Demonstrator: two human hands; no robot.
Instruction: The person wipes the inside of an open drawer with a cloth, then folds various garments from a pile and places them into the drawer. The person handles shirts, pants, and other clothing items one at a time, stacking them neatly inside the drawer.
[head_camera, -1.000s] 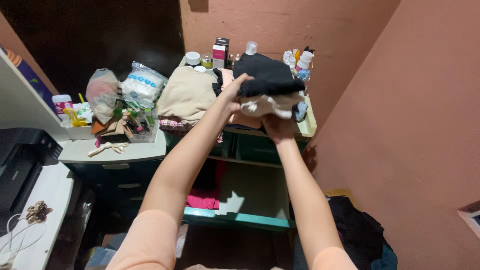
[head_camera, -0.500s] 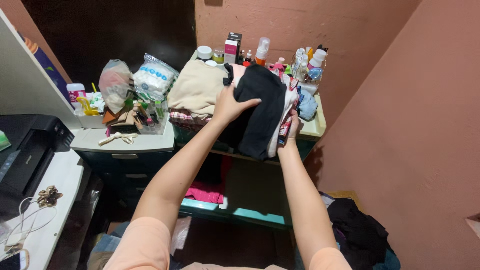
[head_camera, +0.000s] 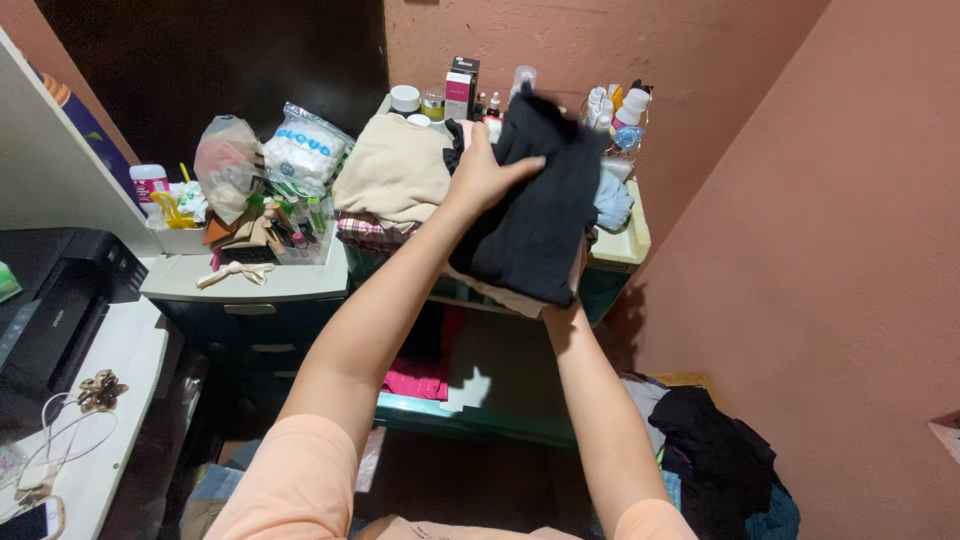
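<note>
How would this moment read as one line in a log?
left hand: on top of black folded clothes | right hand: beneath them, mostly hidden | below: open green drawer | beside: beige clothes pile

Salmon-pink plaster walls (head_camera: 800, 200) filled the right half and upper centre of the frame. A dark doorway (head_camera: 210, 60) occupied the upper left. A green drawer cabinet (head_camera: 615, 262) stood at centre with one drawer (head_camera: 500, 395) pulled open. A white desk (head_camera: 110, 400) carrying a black printer (head_camera: 50, 300) occupied the lower left.
</note>
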